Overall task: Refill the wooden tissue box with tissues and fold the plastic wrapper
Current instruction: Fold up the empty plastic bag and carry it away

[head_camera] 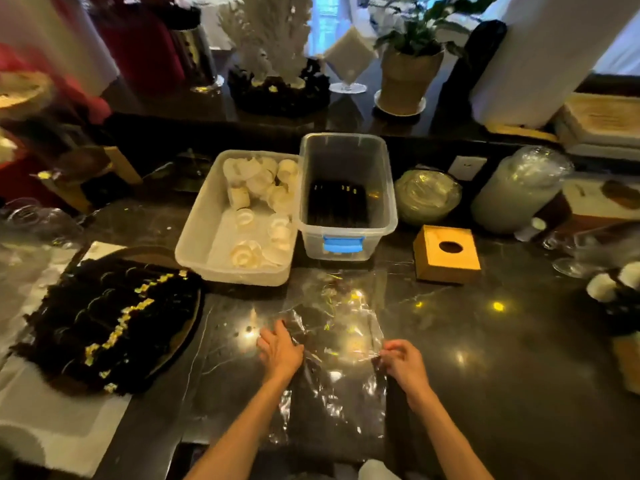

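A clear plastic wrapper (337,341) lies crinkled and mostly flat on the dark marble counter in front of me. My left hand (280,351) rests palm down on its left edge, fingers spread. My right hand (401,362) pinches the wrapper's right edge between thumb and fingertips. The wooden tissue box (446,256) stands upright to the back right, apart from both hands, with a round hole in its top. No tissue shows through the hole.
Behind the wrapper stand a white tub (194,251) of white cups and a clear bin (346,233) with blue latch. A dark tray (194,317) of black fringed items lies left. Glass jars (516,192), stemware (571,265) and a potted plant (405,77) crowd the right and back.
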`<move>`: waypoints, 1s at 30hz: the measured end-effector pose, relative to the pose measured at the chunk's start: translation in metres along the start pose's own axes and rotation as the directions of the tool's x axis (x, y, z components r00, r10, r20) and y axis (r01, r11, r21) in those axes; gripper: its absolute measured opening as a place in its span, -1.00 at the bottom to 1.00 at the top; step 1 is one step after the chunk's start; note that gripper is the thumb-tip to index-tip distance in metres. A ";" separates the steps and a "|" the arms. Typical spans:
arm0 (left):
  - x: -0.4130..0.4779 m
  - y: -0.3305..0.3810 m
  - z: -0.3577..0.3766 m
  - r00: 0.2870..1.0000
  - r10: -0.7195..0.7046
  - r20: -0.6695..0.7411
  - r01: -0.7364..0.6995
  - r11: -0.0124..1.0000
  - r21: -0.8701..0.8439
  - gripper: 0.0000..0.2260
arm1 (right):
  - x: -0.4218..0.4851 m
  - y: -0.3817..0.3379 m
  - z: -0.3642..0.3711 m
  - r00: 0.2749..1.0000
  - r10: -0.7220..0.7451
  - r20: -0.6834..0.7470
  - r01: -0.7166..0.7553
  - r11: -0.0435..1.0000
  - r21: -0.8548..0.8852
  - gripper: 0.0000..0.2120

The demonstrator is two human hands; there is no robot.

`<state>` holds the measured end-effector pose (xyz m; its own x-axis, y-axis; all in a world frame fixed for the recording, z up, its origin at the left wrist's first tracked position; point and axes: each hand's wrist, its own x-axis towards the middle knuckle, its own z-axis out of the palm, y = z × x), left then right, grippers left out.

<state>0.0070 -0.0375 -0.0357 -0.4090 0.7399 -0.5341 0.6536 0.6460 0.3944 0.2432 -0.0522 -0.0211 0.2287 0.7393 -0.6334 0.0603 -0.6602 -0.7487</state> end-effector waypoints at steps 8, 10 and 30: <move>-0.012 0.043 0.030 0.987 0.019 0.157 0.032 0.950 -0.312 -0.23 | -0.015 0.003 -0.089 0.999 -0.029 0.038 0.017 0.955 0.295 -0.72; -0.024 0.061 0.036 0.931 0.111 0.347 0.098 0.841 -0.532 -0.45 | -0.013 0.007 -0.124 0.995 -0.001 0.098 -0.035 0.932 0.362 -0.69; -0.084 0.255 -0.041 0.683 0.703 0.199 -0.388 0.579 -0.717 -0.80 | 0.040 -0.160 -0.321 0.934 -0.308 0.184 0.265 0.938 0.221 -0.73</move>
<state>0.1814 0.0729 0.1406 0.3071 0.9219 -0.2363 0.0806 0.2222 0.9717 0.5542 0.0399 0.1361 0.0159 0.9177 -0.3970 -0.0978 -0.3938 -0.9140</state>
